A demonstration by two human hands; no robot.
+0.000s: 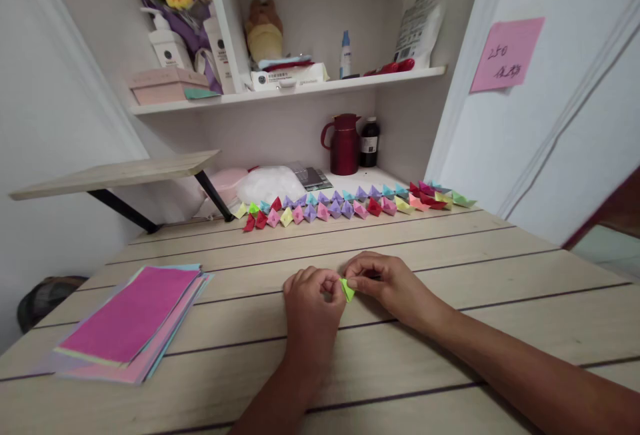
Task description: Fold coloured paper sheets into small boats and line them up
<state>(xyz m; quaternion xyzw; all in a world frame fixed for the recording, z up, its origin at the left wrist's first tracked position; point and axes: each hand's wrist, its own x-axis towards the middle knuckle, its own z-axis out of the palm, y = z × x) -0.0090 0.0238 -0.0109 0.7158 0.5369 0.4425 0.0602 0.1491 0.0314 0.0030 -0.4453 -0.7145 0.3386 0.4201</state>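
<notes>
A small folded piece of lime-green paper [349,290] is held just above the wooden table between my two hands. My left hand [316,298] pinches its left edge, fingers curled. From the other side, my right hand [383,282] grips it between thumb and forefinger. The fingertips cover part of the paper, so its full folded shape is hidden. Beyond my hands, two rows of small folded paper boats [335,209] in many colours run along the back of the table. To the left lies a stack of coloured paper sheets [133,315] with a magenta one on top.
A small raised wooden shelf [120,172] on black legs stands at the back left. Behind the boats are a dark red jug [344,145], a dark bottle [369,142] and a white plastic bag [273,184]. A pink note [507,55] is stuck on the right wall.
</notes>
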